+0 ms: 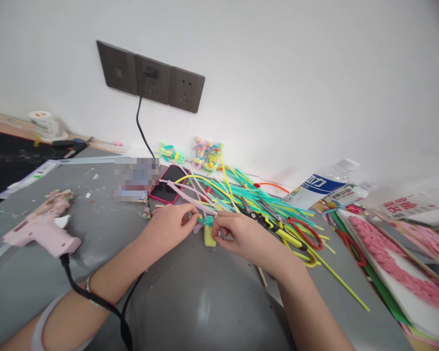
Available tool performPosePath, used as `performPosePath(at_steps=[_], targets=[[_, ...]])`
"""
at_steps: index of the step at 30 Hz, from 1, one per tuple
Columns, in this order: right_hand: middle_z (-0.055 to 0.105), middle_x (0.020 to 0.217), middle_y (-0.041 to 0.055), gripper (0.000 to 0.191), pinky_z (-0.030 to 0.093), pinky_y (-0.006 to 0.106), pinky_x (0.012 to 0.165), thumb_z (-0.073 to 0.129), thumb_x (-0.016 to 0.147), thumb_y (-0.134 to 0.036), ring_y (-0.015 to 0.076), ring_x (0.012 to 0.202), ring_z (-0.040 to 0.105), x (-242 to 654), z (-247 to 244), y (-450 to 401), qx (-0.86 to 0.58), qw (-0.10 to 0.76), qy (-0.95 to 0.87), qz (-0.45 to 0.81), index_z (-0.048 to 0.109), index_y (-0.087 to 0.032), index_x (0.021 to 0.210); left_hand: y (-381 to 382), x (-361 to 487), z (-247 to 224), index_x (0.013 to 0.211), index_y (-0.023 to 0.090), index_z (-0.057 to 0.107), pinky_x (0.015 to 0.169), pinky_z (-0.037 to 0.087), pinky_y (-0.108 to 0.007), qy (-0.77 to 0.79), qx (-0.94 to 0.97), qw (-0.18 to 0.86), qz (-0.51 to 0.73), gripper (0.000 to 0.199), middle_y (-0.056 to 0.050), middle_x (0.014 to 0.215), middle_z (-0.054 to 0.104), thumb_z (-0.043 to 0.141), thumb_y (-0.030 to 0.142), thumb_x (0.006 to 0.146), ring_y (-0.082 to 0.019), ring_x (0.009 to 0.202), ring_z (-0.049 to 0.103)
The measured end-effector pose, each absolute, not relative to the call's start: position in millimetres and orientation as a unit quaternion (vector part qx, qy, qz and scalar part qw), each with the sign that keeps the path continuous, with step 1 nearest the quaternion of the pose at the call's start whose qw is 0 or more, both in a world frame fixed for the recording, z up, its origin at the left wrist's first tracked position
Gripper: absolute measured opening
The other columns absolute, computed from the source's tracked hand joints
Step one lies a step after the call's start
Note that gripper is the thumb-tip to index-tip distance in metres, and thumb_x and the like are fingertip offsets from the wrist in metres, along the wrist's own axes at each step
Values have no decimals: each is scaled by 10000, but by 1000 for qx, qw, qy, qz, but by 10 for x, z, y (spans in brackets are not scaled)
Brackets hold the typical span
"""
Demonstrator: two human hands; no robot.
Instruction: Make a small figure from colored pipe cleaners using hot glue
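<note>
At seven o'clock from pipe cleaners point(254, 193), pinching teal-and-yellow piece point(209, 236) with left hand point(175, 225) and right hand point(237, 233); at nine, pink glue gun point(42, 229).

A single head-worn camera looks forward and down from above the near side of the gray table point(205, 302), its view wide and tilted. The left hand point(175, 223) and right hand point(241, 236) show close, mid-view; the white wall point(278, 73) fills the far side.
</note>
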State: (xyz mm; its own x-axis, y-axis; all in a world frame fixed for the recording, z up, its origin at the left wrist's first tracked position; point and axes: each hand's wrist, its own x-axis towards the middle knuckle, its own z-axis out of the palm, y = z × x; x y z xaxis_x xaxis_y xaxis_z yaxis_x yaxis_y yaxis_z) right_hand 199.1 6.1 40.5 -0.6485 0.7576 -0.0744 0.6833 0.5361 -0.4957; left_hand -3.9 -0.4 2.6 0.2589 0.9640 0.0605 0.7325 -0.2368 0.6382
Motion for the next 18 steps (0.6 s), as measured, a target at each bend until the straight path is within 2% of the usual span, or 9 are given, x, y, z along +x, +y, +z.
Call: performPosePath(at_steps=[9,13,15,18], targets=[[453,648,-54,51,310,214,534,573,856,-160,103,566,430,2102,424,87,-425,123,-848,291,559,-202,831,-5,-41,20,761,217,608,556,272,-249,567,750,256,227,187,38,597,583,481,290,876,-128,534,483],[375,631,-64,188,289,221,525,560,883,-231,102,561,360,2159,318,139,-425,172,-828,322,435,-212,744,-1,-51,35,753,214,608,552,285,-254,567,749,262,223,207,34,595,586,474,297,887,-133,537,492],[324,615,-64,299,269,233,521,530,910,-288,106,554,316,2234,293,154,-452,218,-813,295,348,-222,683,2,-58,40,786,215,622,552,300,-259,571,746,262,222,203,30,594,588,473,302,894,-142,547,509],[286,592,-64,366,253,248,521,484,932,-375,115,543,292,2418,289,118,-525,296,-772,204,299,-230,651,2,-64,32,946,226,643,624,391,-269,551,753,256,253,170,-3,763,661,495,298,899,-176,705,598]])
